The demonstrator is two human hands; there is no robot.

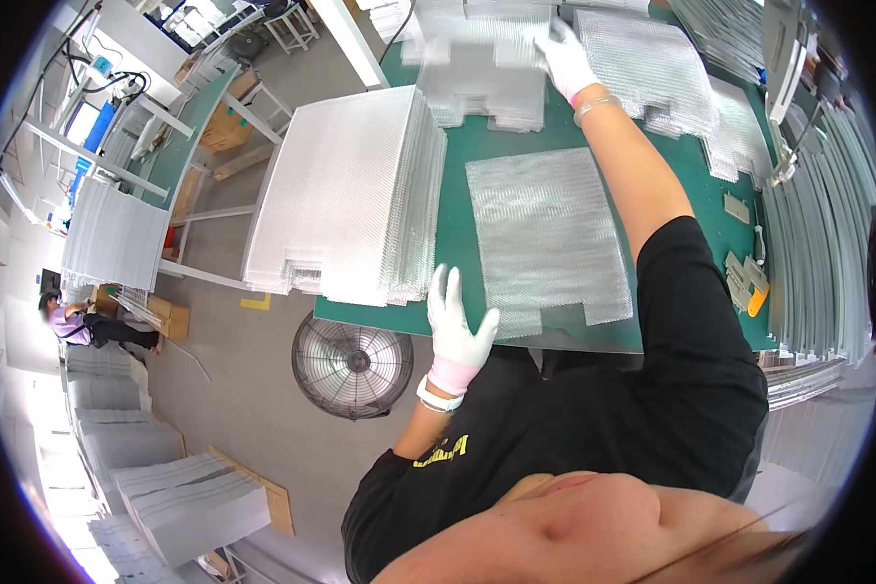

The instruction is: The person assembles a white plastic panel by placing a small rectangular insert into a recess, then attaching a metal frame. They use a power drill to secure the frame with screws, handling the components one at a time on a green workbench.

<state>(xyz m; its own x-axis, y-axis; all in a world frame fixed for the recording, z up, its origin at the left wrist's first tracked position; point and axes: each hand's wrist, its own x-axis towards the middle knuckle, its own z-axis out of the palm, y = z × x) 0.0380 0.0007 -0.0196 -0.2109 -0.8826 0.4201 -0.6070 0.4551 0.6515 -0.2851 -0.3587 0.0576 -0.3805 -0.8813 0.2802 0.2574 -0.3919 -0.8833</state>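
Observation:
My left hand point(456, 326), in a white glove with a pink cuff, is open with fingers apart. It is beside the near right corner of a tall stack of white, finely patterned sheets point(336, 185). To its right, a translucent ribbed sheet point(550, 234) with notched edges lies flat on the green table point(457, 234). My right arm stretches to the far side, where my gloved right hand point(567, 66) pinches the right edge of a blurred translucent sheet point(477, 54). That sheet is over a pile of similar notched sheets; its far part is hard to make out.
More ribbed sheets point(642, 68) are piled at the far right. Small beige and yellow tools point(745, 282) lie near the table's right edge, beside upright stacked panels point(813, 234). A round floor fan point(352, 365) stands left of me. Another person point(83, 321) sits far left.

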